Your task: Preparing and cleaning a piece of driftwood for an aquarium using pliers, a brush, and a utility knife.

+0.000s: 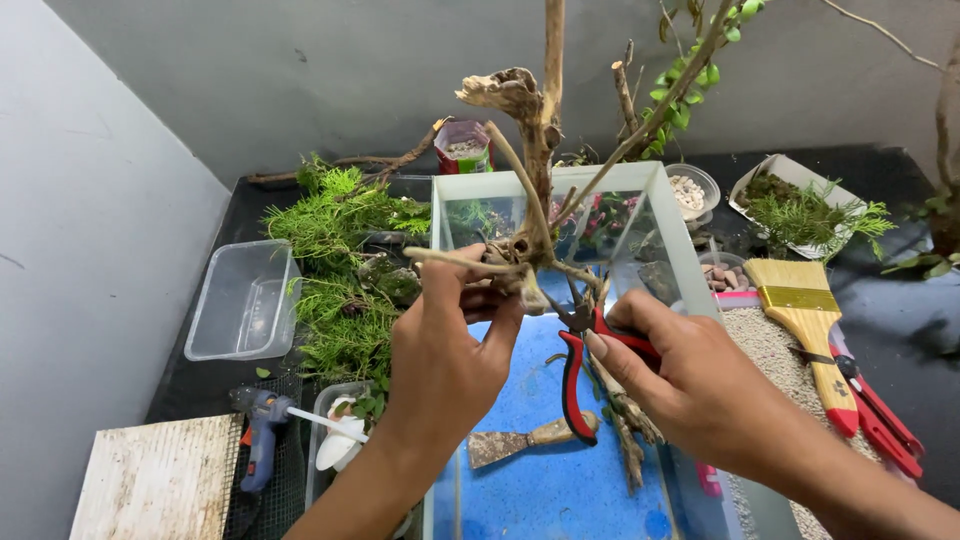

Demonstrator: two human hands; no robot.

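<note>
Gripping a branched piece of driftwood [530, 180] above the glass tank [660, 215], the left hand [445, 365] is closed around its lower twigs. Red-handled pliers [580, 360] are clasped by the right hand [690, 385], their tips seemingly touching the wood's base. A paintbrush [805, 320] is seen beside the tank.

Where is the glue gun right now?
In the head view, the glue gun lies at the lower left on dark mesh, between the pale wooden board and a small clear tub, beside the left hand's forearm.
</note>
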